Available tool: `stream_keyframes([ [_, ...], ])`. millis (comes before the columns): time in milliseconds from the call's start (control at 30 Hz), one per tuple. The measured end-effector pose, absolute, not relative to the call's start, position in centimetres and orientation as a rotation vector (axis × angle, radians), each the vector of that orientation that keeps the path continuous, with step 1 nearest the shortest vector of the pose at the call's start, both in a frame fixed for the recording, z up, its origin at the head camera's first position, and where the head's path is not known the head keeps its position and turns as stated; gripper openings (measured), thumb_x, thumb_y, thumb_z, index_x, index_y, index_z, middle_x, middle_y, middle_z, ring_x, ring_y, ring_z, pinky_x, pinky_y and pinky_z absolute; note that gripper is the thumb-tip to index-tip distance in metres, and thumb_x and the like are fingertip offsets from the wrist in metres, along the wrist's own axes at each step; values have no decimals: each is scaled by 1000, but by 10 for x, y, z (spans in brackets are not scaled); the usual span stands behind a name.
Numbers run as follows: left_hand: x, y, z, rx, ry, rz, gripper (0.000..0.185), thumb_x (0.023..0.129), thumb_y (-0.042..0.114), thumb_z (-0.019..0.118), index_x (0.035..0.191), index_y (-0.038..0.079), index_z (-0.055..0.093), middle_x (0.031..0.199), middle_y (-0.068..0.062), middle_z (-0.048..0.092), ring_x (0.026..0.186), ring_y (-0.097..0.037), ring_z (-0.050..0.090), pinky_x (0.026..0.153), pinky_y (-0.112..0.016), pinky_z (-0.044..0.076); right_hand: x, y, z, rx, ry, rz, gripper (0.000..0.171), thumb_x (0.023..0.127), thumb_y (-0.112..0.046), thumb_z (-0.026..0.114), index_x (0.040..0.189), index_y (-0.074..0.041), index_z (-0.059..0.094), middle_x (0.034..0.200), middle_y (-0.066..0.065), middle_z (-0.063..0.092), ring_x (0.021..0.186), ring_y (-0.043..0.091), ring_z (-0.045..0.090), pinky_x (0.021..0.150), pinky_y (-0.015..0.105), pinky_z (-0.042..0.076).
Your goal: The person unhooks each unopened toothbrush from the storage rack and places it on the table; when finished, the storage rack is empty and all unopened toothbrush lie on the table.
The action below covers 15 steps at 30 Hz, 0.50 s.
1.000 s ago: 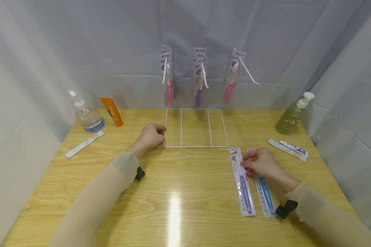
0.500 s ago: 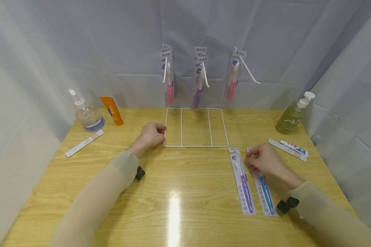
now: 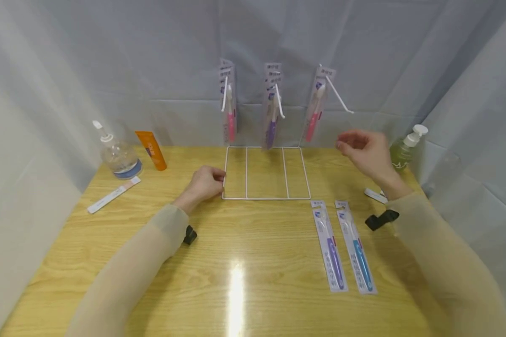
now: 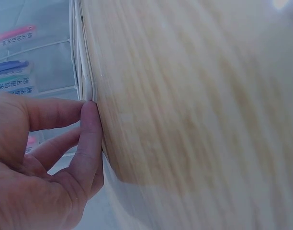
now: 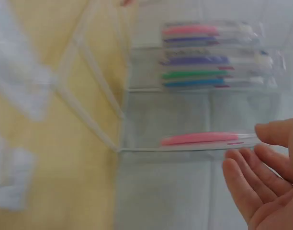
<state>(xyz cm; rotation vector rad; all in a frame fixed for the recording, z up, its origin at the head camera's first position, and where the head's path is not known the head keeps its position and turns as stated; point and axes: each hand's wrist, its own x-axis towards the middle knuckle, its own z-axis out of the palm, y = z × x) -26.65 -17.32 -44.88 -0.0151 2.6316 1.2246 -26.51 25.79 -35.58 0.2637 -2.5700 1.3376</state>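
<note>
A white wire rack [image 3: 265,198] stands at the back of the wooden table [image 3: 244,262]. Packed toothbrushes hang from its three hooks. My left hand [image 3: 217,178] grips the left edge of the rack's base; in the left wrist view its fingers [image 4: 89,139] lie curled against the wire [image 4: 82,57]. My right hand [image 3: 346,140] is raised in the air, empty, fingers relaxed, just right of the pink toothbrush pack [image 3: 315,110] on the right hook. The right wrist view shows that pack [image 5: 204,139] close to the fingertips [image 5: 242,163]. A purple toothbrush pack [image 3: 330,245] and a blue one [image 3: 356,248] lie side by side on the table.
A clear pump bottle [image 3: 118,157], an orange tube [image 3: 152,150] and a flat white pack [image 3: 114,195] sit at the back left. A green pump bottle [image 3: 400,152] and a toothpaste box [image 3: 374,195], partly hidden by my arm, are at the back right. Grey curtains surround the table.
My right hand let go of the packs on the table and rose up and back toward the right hook. The two packs now lie alone. The left hand has not moved.
</note>
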Motion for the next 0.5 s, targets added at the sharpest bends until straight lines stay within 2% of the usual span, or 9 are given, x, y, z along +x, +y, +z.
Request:
stream_keyframes([
  [33, -266, -174, -448, -16, 2631, 1224, 64, 88, -8, 61, 151, -3, 66, 136, -24, 75, 109, -26, 71, 73, -15, 62, -275, 254, -350, 244, -2524, 1394, 28, 103, -14, 80, 125, 3, 79, 94, -20, 80, 81, -10, 70, 73, 8, 60],
  [100, -266, -174, -448, -16, 2629, 1228, 64, 88, -8, 61, 152, -3, 65, 136, -24, 75, 111, -27, 71, 73, -16, 62, -294, 247, -341, 207, -2425, 1507, 28, 103, -12, 79, 125, 4, 78, 91, -29, 75, 84, -10, 72, 77, 7, 62],
  [300, -264, -174, -447, -18, 2630, 1229, 64, 87, -8, 62, 151, -4, 66, 135, -24, 75, 111, -28, 71, 74, -16, 62, -337, 229, -328, 140, -2220, 1716, 18, 99, -8, 81, 116, -2, 81, 88, -23, 76, 86, -5, 74, 80, 9, 64],
  [500, -263, -175, -448, -21, 2637, 1228, 64, 86, -7, 64, 150, -3, 68, 134, -23, 76, 109, -26, 71, 73, -16, 62, -351, 213, -328, 89, -2100, 1897, 13, 96, 1, 82, 100, -11, 82, 83, -16, 76, 83, 1, 72, 80, 12, 66],
])
